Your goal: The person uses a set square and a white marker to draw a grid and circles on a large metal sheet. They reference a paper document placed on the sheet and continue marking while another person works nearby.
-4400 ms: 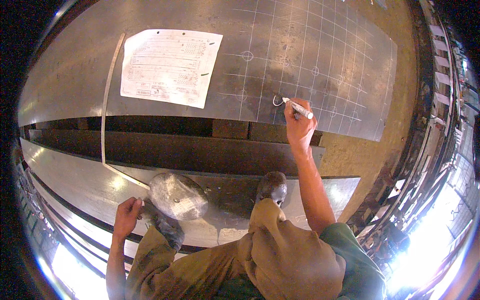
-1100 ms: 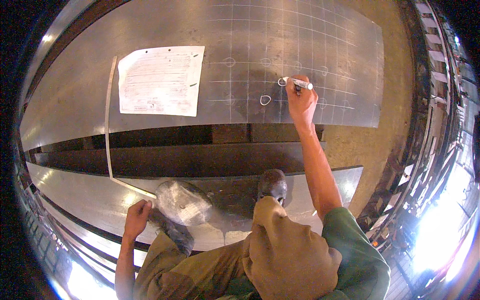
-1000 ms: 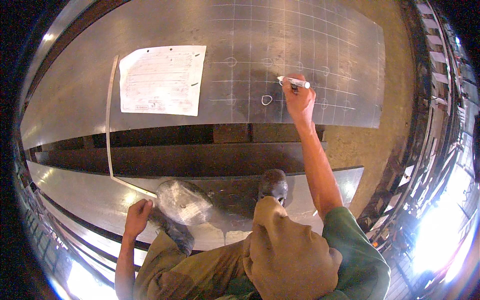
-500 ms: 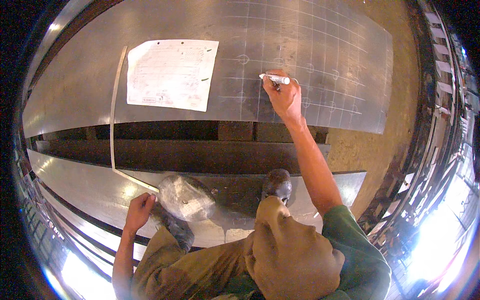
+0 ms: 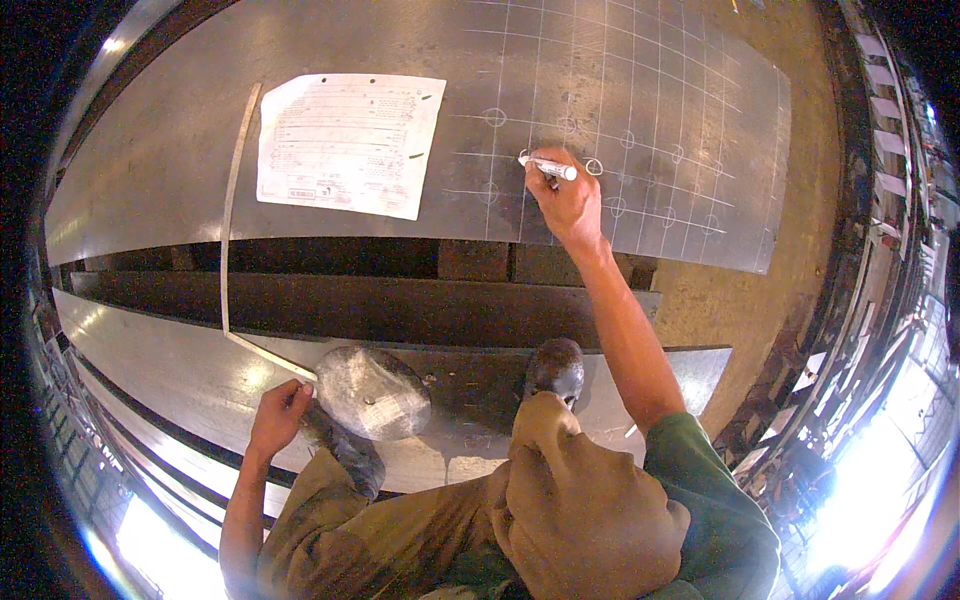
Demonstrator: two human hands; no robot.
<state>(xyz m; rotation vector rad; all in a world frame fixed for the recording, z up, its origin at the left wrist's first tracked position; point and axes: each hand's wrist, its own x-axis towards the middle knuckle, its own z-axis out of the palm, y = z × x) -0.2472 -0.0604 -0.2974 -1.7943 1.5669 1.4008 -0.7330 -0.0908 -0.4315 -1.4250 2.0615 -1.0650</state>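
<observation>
On the large grey steel plate (image 5: 340, 40), my right hand (image 5: 568, 205) grips a white marker pen (image 5: 552, 168). Its tip touches the plate beside a small curved white stroke, near a crossing of the drawn grid lines. White circles mark several other crossings, and one circle (image 5: 594, 167) shows right beside my knuckles. My left hand (image 5: 280, 415) is low at the left, its thumb and finger pinched at the near end of a thin pale measuring strip (image 5: 226, 250). This strip bends across the gap and runs up the plate, left of a printed paper sheet (image 5: 345, 140).
A dark gap with a beam (image 5: 400, 305) separates the big plate from a nearer one (image 5: 150, 345). My shoes rest on the nearer plate, next to a rounded, scuffed grey object (image 5: 372, 393). Stacked metal pieces (image 5: 870, 200) line the right side.
The marker has moved only slightly, and a short curved stroke now shows at its tip. The view has shifted a little. My left hand stays at the strip's end.
</observation>
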